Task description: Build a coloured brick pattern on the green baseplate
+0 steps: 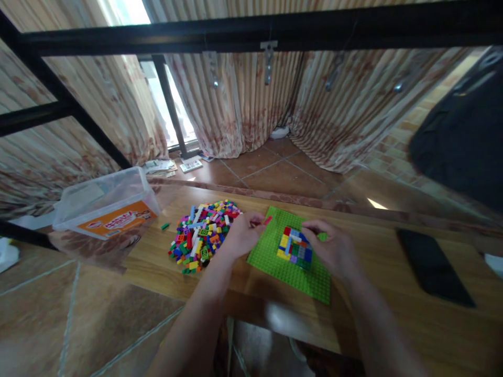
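A red toy brick [268,220] is pinched in the fingertips of my left hand [247,233], above the left edge of the green baseplate [271,256]. On that baseplate sits a low build of multicoloured bricks [293,247], with red, yellow, blue and white pieces among them. My right hand [332,246] is at the upper right corner of the build, its thumb and forefinger drawn together. Whatever its fingertips hold, if anything, is too small to make out. A heap of loose bricks [204,235] lies left of my left hand, partly covered by it.
A single green brick [165,226] lies apart, left of the heap. Farther left stands a clear plastic box [106,204] with an orange label. A dark flat tablet-like object [434,267] rests on the wooden table [373,272] at right. A black metal bar [251,39] crosses above.
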`<state>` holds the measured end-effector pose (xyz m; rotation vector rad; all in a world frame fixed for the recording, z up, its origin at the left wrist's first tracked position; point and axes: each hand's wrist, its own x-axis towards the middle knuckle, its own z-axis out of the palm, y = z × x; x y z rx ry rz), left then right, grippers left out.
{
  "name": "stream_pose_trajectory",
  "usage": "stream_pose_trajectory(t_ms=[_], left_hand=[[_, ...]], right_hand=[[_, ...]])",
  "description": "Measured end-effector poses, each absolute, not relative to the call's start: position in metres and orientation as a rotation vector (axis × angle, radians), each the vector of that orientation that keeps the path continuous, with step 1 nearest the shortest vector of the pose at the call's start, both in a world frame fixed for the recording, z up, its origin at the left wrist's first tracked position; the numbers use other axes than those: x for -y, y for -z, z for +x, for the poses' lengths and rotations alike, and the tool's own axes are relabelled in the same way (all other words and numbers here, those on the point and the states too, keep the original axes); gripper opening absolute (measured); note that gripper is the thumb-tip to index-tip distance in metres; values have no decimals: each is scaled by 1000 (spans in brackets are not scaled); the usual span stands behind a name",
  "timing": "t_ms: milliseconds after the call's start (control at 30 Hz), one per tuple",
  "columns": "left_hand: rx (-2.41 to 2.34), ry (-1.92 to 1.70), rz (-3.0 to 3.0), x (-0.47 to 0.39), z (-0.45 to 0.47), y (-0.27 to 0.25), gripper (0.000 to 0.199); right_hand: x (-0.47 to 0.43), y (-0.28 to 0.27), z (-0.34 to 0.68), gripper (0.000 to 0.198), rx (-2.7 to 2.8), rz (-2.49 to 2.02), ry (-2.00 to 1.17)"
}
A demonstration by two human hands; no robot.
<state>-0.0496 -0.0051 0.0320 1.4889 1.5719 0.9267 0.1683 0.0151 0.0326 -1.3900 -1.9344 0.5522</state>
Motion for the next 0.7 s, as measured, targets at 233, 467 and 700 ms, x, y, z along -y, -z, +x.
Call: stream_pose_trajectory(t_ms=[233,467,700], left_hand=[[-1128,-945,1452,6,-15,-28,18],[-1107,-1051,1303,4,2,-18,18],[-1395,-1126,1350,-1,2,-11,19]], right_hand=[[-9,-40,166,23,2059,-1059,-765],[-12,-37,181,18,2093,-1102,-743],[-19,-31,201,20,2097,-1399,-568]])
